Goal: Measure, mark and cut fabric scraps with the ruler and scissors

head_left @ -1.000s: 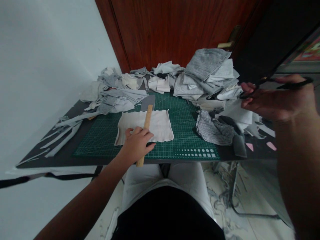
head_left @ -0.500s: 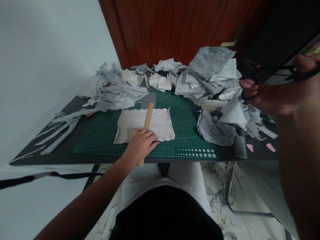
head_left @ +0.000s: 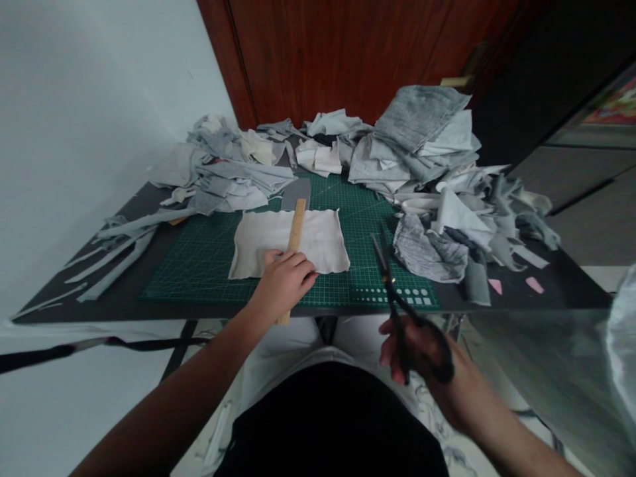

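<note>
Beneath the fingers of the left hand [head_left: 285,281] lies a wooden ruler [head_left: 297,226] across a pale cloth [head_left: 322,242]; whether they grip or merely press it, I can't tell. To their right, the right hand [head_left: 420,346] holds black scissors [head_left: 389,286], blades slightly parted.

A fabric workspace, perhaps at home, is indicated by the cutting mat [head_left: 361,209] under the left hand [head_left: 287,277], plus cloth scraps [head_left: 417,122] and a door [head_left: 342,59] beyond its grip.
</note>
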`<state>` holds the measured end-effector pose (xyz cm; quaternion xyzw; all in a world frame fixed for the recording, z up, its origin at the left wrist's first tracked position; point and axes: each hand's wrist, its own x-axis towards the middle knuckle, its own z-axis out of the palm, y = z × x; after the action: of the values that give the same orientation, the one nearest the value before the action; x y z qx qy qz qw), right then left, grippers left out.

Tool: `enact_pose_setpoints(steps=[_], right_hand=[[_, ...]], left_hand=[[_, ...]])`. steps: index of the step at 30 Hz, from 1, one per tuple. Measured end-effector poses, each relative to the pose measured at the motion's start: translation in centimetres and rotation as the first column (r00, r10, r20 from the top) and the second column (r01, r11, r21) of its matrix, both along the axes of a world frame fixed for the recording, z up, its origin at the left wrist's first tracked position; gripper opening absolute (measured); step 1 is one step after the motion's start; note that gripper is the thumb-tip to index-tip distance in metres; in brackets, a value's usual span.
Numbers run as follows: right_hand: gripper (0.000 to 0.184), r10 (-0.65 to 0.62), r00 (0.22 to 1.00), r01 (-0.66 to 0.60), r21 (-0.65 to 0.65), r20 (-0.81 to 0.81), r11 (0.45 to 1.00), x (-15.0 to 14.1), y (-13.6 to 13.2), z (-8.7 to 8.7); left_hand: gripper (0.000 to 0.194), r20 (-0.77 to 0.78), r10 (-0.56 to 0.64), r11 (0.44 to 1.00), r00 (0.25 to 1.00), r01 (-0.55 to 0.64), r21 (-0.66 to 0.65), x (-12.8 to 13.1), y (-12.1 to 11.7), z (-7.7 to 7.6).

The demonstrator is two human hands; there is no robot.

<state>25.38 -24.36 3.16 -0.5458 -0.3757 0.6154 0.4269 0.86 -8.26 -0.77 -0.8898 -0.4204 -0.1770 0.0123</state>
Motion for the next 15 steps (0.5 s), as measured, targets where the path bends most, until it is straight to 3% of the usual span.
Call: enact_pose_setpoints(steps=[2, 6, 15], right_hand=[[0.059, 0.09, 0.996, -0.091, -0.089, -0.01, 0.992, -1.9, -2.4, -1.2], [0.069, 0.175, 0.984, -0.179, -0.135, -0.045, 0.974, -3.7, -4.4, -1.6], [0.072, 0.15, 0.983, -0.169, -0.213, -0.104, 0.962, -5.1, -3.6, -2.7]], left_hand=[[0.01, 0.012, 0.008, 1.0, 1.0, -0.008, -0.018, 0.0, -0.1, 0.2], [0.01, 0.036, 0.033, 0.999, 0.999, -0.032, -0.032, 0.2, -0.1, 0.2], [0.004, 0.065, 0.053, 0.997, 0.996, -0.05, -0.056, 0.0, 0.0, -0.3]])
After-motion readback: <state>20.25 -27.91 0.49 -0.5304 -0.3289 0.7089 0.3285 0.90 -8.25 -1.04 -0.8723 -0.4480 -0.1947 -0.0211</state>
